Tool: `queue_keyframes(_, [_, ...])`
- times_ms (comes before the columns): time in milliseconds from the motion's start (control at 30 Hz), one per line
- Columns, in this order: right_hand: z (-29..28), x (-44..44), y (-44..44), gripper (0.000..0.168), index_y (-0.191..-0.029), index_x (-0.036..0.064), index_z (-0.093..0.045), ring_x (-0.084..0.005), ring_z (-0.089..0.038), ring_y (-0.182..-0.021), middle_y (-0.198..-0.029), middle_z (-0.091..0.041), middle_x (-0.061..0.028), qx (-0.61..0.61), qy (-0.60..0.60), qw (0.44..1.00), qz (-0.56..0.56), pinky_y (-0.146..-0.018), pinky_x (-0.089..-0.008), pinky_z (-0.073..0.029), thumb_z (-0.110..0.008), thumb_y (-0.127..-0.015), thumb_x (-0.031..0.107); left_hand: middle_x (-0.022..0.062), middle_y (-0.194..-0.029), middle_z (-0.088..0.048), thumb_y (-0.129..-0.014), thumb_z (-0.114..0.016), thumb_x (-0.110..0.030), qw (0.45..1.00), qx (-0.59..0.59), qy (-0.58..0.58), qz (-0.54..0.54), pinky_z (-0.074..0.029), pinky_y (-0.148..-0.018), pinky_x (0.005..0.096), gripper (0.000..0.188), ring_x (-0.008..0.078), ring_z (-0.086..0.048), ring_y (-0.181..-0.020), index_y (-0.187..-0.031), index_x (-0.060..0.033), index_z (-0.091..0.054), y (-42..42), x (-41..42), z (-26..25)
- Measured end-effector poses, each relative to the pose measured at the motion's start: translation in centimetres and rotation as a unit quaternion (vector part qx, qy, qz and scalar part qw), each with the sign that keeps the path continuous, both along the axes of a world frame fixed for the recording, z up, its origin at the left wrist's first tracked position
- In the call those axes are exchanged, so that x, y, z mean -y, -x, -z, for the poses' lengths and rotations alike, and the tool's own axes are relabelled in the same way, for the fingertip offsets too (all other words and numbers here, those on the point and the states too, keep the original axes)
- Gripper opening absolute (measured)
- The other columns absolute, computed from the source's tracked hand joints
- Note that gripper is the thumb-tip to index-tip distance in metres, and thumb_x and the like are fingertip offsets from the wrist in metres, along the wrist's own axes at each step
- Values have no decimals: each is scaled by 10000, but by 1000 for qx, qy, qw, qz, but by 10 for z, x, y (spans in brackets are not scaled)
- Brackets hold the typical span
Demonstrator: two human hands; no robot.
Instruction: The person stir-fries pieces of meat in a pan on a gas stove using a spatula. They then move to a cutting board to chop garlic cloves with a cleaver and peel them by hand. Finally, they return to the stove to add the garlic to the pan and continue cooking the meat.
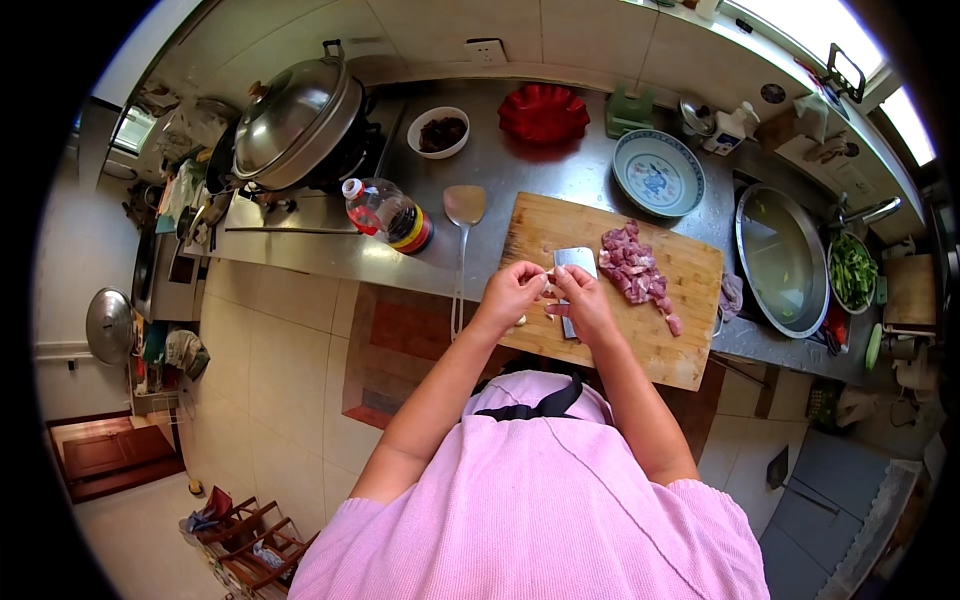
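Observation:
My left hand (513, 297) and my right hand (584, 303) meet over the near left part of a wooden cutting board (679, 360). Pinched between their fingertips is a small pale piece, apparently a garlic clove (549, 280), mostly covered by the fingers. Beneath my right hand a cleaver (576, 258) lies flat on the board, its lower portion partly hidden. Another pale clove (521, 320) rests beside my left wrist. Chopped raw meat (630, 262) forms a pile right of the cleaver.
Left of the board lie a metal spatula (464, 210) and a sauce bottle (394, 217). Behind are a bowl of dark food (441, 133), a red fluted dish (544, 114) and a patterned bowl (660, 173). A lidded pot (296, 124) occupies the stove; a water-filled basin (782, 259) sits right.

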State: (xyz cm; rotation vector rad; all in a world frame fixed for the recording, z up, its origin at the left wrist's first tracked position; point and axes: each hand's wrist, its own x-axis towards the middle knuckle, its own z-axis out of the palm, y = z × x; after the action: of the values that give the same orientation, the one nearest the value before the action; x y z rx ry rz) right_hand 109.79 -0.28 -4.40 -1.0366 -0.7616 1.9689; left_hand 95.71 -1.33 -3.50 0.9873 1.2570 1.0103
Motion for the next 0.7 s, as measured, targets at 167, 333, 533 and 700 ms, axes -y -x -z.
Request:
queue_keyframes(167, [-6, -2, 2, 211, -913, 76, -570, -83, -553, -752, -828, -577, 4, 32, -20, 999, 9, -554, -224, -478, -502, -850, 266, 3, -721, -552, -794, -559, -82, 1000, 8, 11, -2, -395, -541, 171, 101, 45, -476, -611, -855, -2, -564, 1, -2, -1])
queue_keyframes(333, [-6, -1, 3, 210, -929, 82, -585, -81, -554, -754, -821, -580, 5, 40, -28, 999, 4, -553, -225, -478, -509, -846, 259, -1, -716, -548, -795, -556, -78, 1000, 6, 10, 0, -393, -532, 167, 86, 43, -473, -603, -838, -5, -568, 2, -2, -2])
queue_keyframes(533, [1, -1, 3, 224, -977, 84, -563, -84, -546, -754, -859, -571, -1, -61, 33, 998, 10, -588, -233, -475, -504, -850, 259, -9, -715, -539, -797, -553, -78, 999, 29, -20, -2, -390, -526, 168, 83, 40, -470, -599, -836, -5, -560, 1, -2, -2])
queue_keyframes(700, [9, -2, 4, 236, -990, 77, -541, -101, -543, -768, -873, -558, -9, -72, 27, 995, 57, -596, -236, -468, -518, -843, 261, -11, -721, -540, -800, -551, -81, 998, -48, -43, 2, -391, -528, 170, 84, 38, -470, -602, -836, -5, -556, 2, -3, -6])
